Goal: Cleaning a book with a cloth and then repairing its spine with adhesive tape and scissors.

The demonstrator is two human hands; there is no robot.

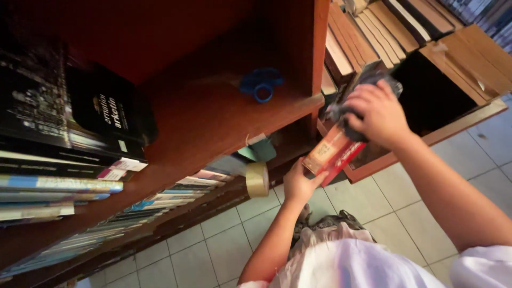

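My left hand [300,184] grips the lower end of a red and tan book [332,150], held slanted in front of a wooden bookcase. Over the book's upper end, my right hand [376,113] presses a dark crumpled cloth [368,80]. Both hands are close together, just right of the bookcase's upright panel [319,48].
A blue tape dispenser [261,84] lies on the reddish shelf [213,114]. Dark books [69,117] lean at its left. A roll of tan tape [257,179] and more books sit on the shelf below. Tan book spines [373,26] and an open cardboard box [469,64] are at right. Pale floor tiles [394,208] lie underneath.
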